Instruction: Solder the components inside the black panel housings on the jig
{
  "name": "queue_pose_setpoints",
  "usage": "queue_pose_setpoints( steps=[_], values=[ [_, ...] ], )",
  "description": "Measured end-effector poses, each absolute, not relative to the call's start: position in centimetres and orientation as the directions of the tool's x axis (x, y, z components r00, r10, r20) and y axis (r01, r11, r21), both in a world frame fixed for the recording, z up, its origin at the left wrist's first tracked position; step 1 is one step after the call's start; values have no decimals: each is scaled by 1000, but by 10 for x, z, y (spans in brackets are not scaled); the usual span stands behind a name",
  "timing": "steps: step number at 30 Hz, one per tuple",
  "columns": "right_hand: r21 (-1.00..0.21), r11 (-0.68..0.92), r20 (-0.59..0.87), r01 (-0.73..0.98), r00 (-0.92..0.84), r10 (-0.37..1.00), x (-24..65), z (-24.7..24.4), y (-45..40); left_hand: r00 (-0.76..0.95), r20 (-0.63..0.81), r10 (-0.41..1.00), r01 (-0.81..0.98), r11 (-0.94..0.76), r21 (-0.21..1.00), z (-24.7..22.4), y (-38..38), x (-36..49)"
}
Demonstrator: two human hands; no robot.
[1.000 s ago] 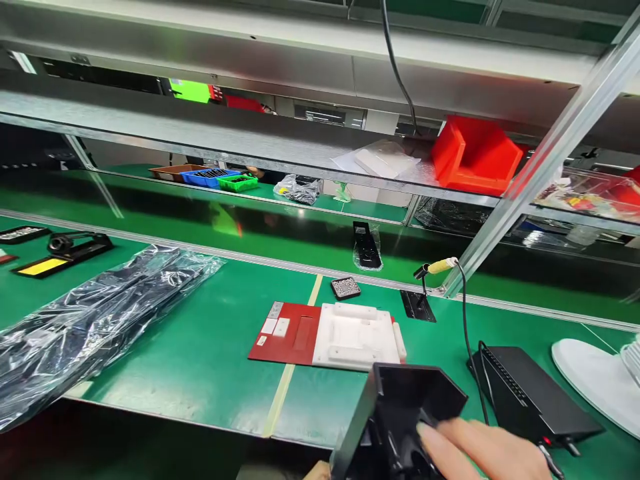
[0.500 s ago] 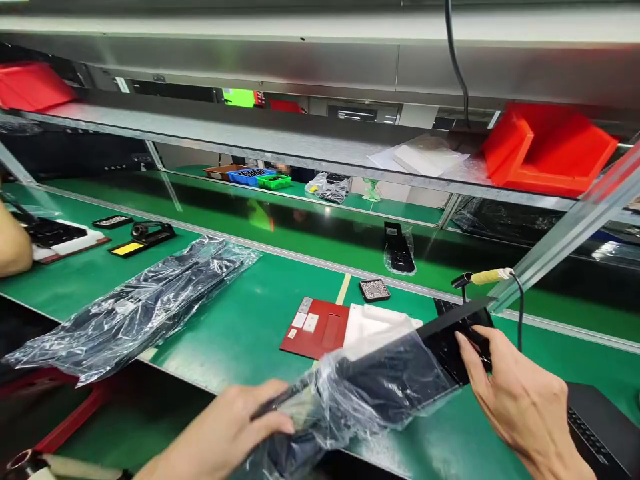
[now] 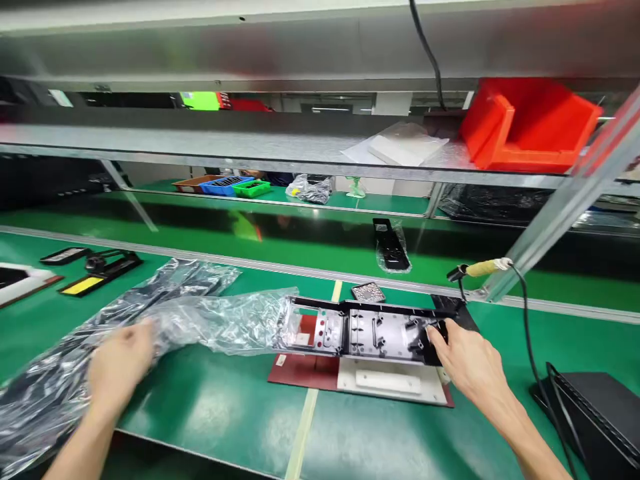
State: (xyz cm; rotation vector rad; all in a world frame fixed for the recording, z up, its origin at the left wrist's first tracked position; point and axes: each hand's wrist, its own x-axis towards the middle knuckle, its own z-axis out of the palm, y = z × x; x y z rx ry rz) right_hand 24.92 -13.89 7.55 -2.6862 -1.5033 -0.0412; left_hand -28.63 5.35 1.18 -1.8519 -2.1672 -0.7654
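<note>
Over the bench (image 3: pixel 200 393), left fingers (image 3: pixel 144 333) clench a bag (image 3: pixel 220 323) apparently partly round the frame (image 3: pixel 364 333) right fingers (image 3: pixel 439 337) pinch.

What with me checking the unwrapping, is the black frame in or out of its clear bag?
Mostly out: the clear bag covers only the left end of the black frame.

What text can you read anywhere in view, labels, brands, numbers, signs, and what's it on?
Nothing legible to quote.
Small white label on the red board: too small.
Pale patch on the black part in plastic behind the bench: too small.
Red-and-green panel in the background: blurred.
Yellow strip at left: no readable text.
Black frame above the red board: none readable.
</note>
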Motion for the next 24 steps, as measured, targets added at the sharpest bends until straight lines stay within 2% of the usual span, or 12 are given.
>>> queue_pose_setpoints(
  steps=[2, 3, 4, 6, 8, 10, 11, 13, 17, 19, 22, 24],
  values=[
    [-37, -512, 5, 858, 512, 859, 248, 66, -134, -255, 511, 821, 965, 178, 194, 9, 35, -263],
    [-34, -505, -17, 863, 504, 863, 248, 62, -131, -205, 585, 785, 979, 166, 120, 9, 27, -249],
    [-34, -497, -34, 867, 496, 868, 248, 58, -129, -138, 651, 747, 990, 122, 69, 7, 21, -234],
    [-36, -482, -52, 875, 480, 876, 249, 53, -127, 63, 702, 709, 996, -92, 4, 4, 16, -208],
    [-27, -481, -66, 876, 479, 876, 251, 51, -126, 385, 571, 725, 899, -433, -57, -2, 19, -190],
    [-19, -486, -78, 874, 484, 872, 253, 50, -127, 577, 343, 742, 796, -604, -32, -11, 32, -179],
    [-18, -489, -83, 872, 486, 870, 254, 50, -128, 584, 253, 772, 800, -600, -14, -15, 41, -176],
    [-21, -491, -90, 871, 487, 869, 254, 49, -129, 459, 196, 867, 884, -467, -6, -19, 64, -171],
    [-32, -483, -108, 875, 477, 872, 251, 49, -128, 124, 282, 952, 991, -135, 21, -6, 114, -162],
    [-40, -473, -117, 880, 466, 877, 249, 49, -126, 49, 341, 939, 998, -62, 26, 11, 127, -157],
    [-42, -481, -133, 876, 472, 871, 246, 49, -122, 104, 458, 883, 993, -120, 6, 31, 116, -139],
    [-51, -491, -128, 870, 482, 867, 244, 50, -121, 255, 541, 801, 945, -324, 34, 34, 88, -120]
  ],
)
